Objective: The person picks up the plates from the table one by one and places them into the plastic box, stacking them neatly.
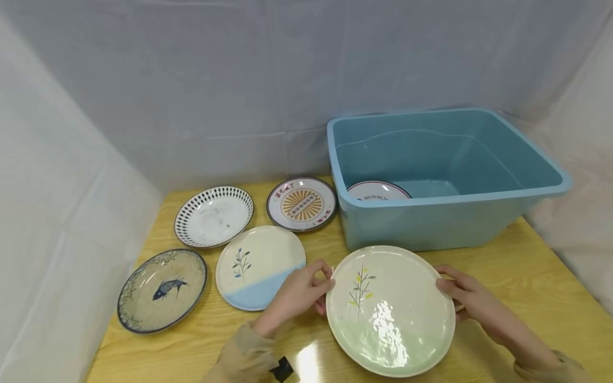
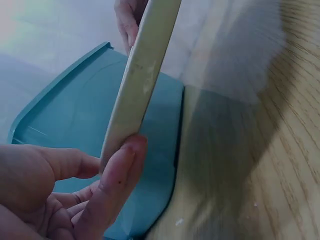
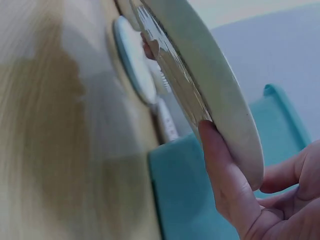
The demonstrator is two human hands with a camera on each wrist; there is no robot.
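Both hands, left hand (image 1: 299, 292) at 9 o'clock and right hand (image 1: 466, 298) at 3 o'clock, pinch only the rim of the round pale-green glazed ceramic plate (image 1: 390, 311); slick glaze could slip and strike the blue plastic tub (image 1: 431, 223) at 12 o'clock

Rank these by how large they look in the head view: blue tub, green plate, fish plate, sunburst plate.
1. Blue tub
2. Green plate, though it is nearest the camera
3. Fish plate
4. Sunburst plate, though it lies farther back
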